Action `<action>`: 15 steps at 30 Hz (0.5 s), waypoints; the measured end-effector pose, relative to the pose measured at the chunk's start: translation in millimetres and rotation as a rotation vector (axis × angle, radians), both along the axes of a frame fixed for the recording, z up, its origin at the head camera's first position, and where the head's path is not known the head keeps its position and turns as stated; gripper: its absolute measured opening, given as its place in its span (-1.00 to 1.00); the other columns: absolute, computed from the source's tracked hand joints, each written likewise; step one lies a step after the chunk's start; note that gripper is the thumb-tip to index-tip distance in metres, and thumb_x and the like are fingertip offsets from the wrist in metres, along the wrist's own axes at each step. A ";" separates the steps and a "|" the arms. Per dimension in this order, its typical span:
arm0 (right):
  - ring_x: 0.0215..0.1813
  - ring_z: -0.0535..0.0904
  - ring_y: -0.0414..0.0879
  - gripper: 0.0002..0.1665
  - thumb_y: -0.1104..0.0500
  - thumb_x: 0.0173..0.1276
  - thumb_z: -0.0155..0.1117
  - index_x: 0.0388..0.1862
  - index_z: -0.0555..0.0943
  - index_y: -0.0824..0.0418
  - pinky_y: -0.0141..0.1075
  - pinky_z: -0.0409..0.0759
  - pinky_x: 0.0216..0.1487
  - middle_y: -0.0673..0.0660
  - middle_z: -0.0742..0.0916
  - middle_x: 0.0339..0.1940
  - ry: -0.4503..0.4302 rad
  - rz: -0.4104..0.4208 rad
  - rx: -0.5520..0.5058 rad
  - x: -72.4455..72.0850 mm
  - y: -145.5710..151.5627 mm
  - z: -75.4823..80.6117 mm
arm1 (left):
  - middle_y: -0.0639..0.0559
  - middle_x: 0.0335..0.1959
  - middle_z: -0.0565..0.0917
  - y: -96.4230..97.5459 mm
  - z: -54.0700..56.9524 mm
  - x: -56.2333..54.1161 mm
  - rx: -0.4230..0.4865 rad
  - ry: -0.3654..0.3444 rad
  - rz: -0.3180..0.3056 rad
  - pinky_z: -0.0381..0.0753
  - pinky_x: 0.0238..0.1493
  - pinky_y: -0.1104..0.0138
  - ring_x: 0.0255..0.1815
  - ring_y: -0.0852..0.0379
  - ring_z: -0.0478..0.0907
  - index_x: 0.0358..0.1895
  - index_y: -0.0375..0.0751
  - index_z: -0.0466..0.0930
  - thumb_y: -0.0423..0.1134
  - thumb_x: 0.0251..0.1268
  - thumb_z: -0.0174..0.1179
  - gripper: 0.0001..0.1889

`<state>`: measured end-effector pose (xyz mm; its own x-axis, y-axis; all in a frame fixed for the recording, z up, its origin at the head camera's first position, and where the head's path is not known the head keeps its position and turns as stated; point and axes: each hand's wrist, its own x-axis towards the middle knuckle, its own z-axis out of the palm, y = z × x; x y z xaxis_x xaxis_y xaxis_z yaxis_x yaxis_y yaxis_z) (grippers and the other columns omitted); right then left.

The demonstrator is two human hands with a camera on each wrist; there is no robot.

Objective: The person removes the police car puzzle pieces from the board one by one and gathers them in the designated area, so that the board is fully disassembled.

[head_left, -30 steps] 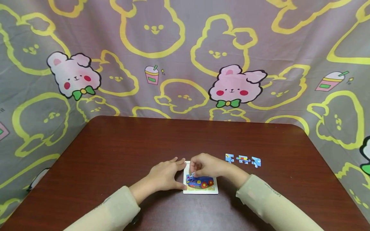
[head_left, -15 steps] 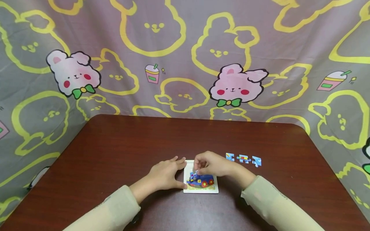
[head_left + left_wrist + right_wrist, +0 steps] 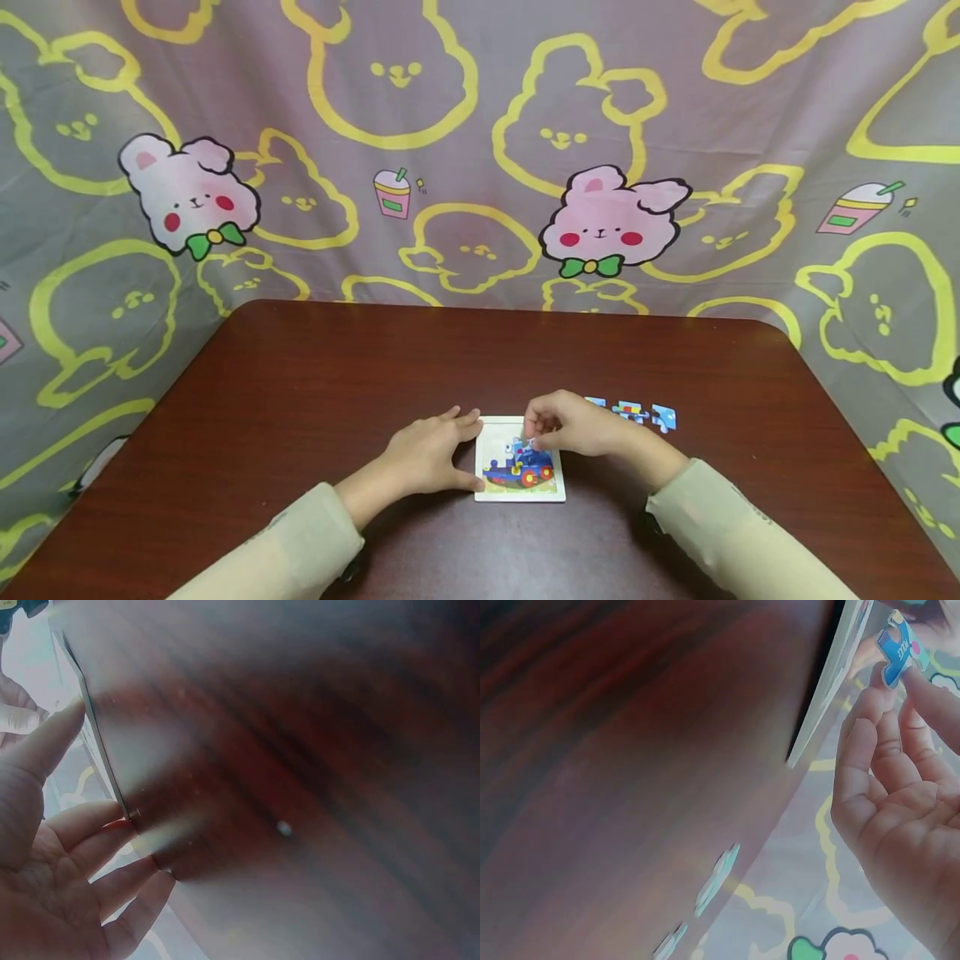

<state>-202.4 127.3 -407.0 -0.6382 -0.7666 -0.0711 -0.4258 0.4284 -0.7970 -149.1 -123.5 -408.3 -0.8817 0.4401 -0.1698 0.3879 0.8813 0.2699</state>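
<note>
A white-framed jigsaw puzzle board (image 3: 491, 429) lies on the table, its lower part filled with a picture of a blue train with red wheels. My left hand (image 3: 423, 454) rests at the board's left edge, fingers spread and thumb near the lower corner. Above the right half of the board, my right hand (image 3: 573, 423) pinches a blue puzzle piece between thumb and fingertips. In the right wrist view this puzzle piece (image 3: 900, 649) shows a pink dot and a notched edge, held clear of the board. The fingers hide the board's upper right area in the head view.
Three loose puzzle pieces lie in a row right of the board, including one with red and yellow (image 3: 630, 410) and a light-blue one (image 3: 663, 417). The right forearm partly covers them. A patterned curtain (image 3: 465, 167) hangs behind the brown table (image 3: 360, 358).
My right hand has shifted to the right across the board with the pinched puzzle piece, uncovering the train's front and the pale upper left area. The left hand has stayed put.
</note>
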 end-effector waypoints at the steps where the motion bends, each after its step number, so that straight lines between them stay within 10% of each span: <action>1: -0.34 0.51 -0.27 -0.94 0.32 0.30 0.36 -0.34 0.62 0.24 -0.41 0.52 -0.27 0.00 0.68 -0.43 -0.004 -0.007 -0.001 -0.2 2.6 -0.3 | 0.08 0.47 0.42 0.2 0.0 0.1 0.000 0.000 -0.001 0.61 0.08 -0.13 0.52 -0.08 0.30 0.39 0.05 0.47 0.30 -0.05 0.44 -0.13; 15: -0.34 0.51 -0.24 -0.91 0.28 0.31 0.37 -0.35 0.61 0.18 -0.37 0.51 -0.26 -0.04 0.66 -0.47 0.011 -0.105 0.029 -2.0 43.6 6.5 | 0.12 0.48 0.39 1.1 0.2 -0.1 -0.005 -0.009 0.010 0.60 0.09 -0.12 0.54 -0.04 0.27 0.41 0.06 0.45 0.30 -0.02 0.43 -0.13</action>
<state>-204.3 170.9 -400.5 -0.7157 -0.6932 -0.0849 -0.3863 0.4942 -0.7788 -149.2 -122.5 -408.1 -0.8843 0.4308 -0.1802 0.3771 0.8864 0.2685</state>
